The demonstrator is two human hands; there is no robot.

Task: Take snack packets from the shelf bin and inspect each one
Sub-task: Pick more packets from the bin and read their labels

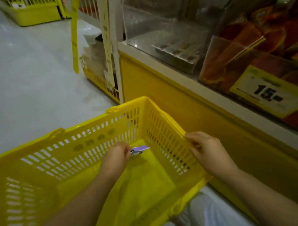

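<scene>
Purple packet is pinched at its near end by the left hand, long axis pointing away, while the basket rim is gripped by the right hand.

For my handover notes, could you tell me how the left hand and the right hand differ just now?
The left hand reaches inside the yellow basket, pinching a small purple packet; the right hand stays outside, its grip on the basket's rim. The left sits lower, the right higher. Both are bare.
</scene>
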